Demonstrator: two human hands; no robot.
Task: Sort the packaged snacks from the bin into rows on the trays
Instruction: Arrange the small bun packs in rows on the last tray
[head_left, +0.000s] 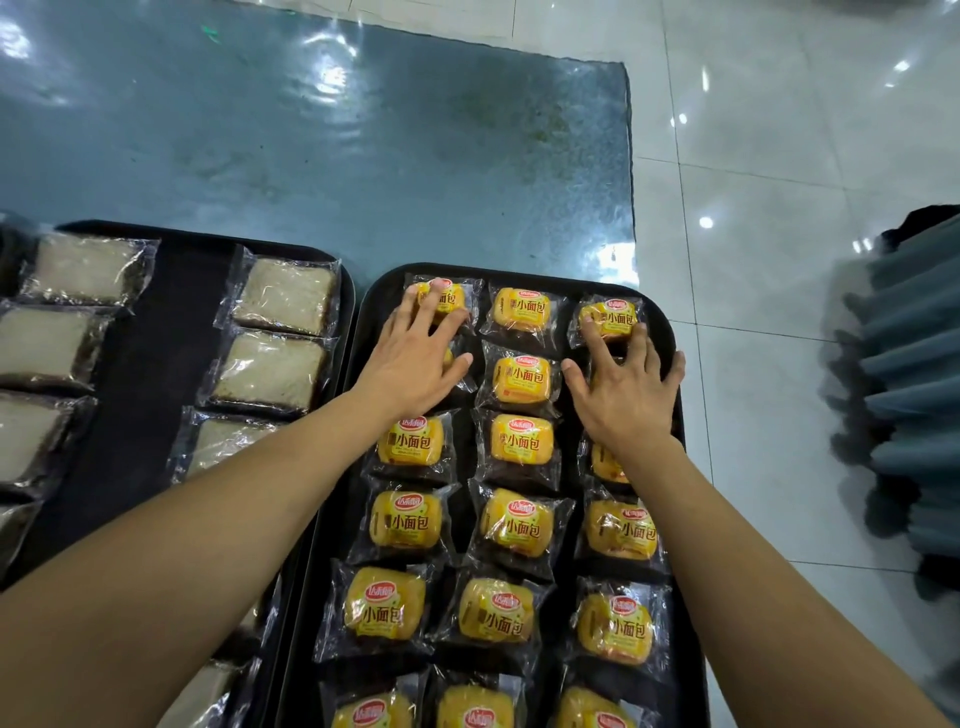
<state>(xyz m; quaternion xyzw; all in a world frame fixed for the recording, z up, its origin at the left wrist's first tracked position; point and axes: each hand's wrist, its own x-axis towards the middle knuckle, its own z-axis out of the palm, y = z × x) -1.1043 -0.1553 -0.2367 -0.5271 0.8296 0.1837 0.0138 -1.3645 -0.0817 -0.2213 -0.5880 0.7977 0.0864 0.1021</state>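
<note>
Covering most of the floor was a blue mat (311, 130), with pale floor tiles (779, 156) to its right, and on the mat sat two dark trays side by side. The left tray (156, 338) held pale bread slices in clear wrappers (270, 371), set in two columns with a bare strip between them. The right tray (675, 332) was close to full: yellow bun packets (522, 522) lay in three columns running from the far edge down out of view at the bottom. The bin itself was not in view, so how many snacks remained to sort could not be told.

Judging by the layout, the sorting looked far along, and the person seemed to be tidying the far row. The left hand (410, 364) rested with spread fingers on the far-left packet (441, 296), fingertips pressing its top and not curled round it. The right hand (623, 384) lay fingers splayed on the right column, fingertips touching the far-right packet (610, 317), little finger near the tray rim. Neither hand pinched or lifted anything. What appeared left was squaring the last packets and filling the gap on the left tray.
</note>
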